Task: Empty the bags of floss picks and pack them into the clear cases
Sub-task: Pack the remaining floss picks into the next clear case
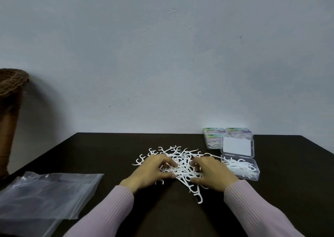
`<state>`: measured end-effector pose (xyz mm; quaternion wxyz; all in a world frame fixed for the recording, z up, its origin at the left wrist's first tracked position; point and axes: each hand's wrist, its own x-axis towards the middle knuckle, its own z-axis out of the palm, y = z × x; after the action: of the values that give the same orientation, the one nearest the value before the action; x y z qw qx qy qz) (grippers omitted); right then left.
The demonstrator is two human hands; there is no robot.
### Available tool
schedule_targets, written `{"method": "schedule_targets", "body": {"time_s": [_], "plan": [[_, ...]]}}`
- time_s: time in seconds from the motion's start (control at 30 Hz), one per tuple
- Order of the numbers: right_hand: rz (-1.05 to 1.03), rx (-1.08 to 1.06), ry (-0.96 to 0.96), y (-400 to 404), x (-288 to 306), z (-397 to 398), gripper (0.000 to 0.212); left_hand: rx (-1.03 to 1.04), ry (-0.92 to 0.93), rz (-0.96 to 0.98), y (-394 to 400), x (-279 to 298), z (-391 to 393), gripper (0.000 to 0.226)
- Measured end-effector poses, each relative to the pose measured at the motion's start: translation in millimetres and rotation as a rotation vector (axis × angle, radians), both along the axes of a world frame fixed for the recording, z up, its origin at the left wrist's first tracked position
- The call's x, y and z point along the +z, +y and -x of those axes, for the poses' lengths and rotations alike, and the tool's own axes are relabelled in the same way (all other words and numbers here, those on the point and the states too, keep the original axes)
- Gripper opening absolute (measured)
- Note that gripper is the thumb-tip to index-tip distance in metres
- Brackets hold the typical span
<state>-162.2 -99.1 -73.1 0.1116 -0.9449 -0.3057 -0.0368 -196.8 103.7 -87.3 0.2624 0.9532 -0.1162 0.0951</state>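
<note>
Floss picks point(180, 160) lie in a loose heap at mid-table, partly hidden under both hands. Left hand point(153, 170) and right hand point(210, 172) rest on the heap, fingers curled into it; whether either actually pinches picks cannot be told. Open clear case point(240, 166), part filled, sits near the right edge; closed cases point(215, 137) behind it at the back edge. Empty bags point(41, 197), front-left corner, cut off by frame.

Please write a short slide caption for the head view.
Both hands gather loose floss picks beside an open clear case.
</note>
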Motion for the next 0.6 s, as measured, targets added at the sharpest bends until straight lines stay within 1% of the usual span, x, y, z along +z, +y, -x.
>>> {"method": "schedule_targets", "body": {"time_s": [0.1, 0.2, 0.3, 0.37, 0.5, 0.6], "plan": [[-0.070, 0.022, -0.019, -2, 0, -1, 0.031, 0.013, -0.045, 0.021, -6, 2, 2, 0.023], [-0.088, 0.020, -0.082, -5, 0, 0, 0.023, 0.032, -0.127, -0.011, -11, 2, 3, 0.014], [-0.034, 0.025, -0.188, -7, 1, 1, 0.024, 0.048, -0.201, -0.041, -15, 2, 4, 0.011], [-0.035, 0.026, -0.203, -8, 1, 0, 0.026, 0.061, -0.244, -0.026, -17, 2, 4, 0.010], [-0.146, 0.046, -0.139, -15, 0, -6, 0.033, 0.085, -0.328, -0.001, -18, 8, 4, 0.012], [-0.245, 0.090, -0.069, -22, 1, -11, 0.035, 0.078, -0.311, 0.091, -17, 15, 3, 0.014]]}}
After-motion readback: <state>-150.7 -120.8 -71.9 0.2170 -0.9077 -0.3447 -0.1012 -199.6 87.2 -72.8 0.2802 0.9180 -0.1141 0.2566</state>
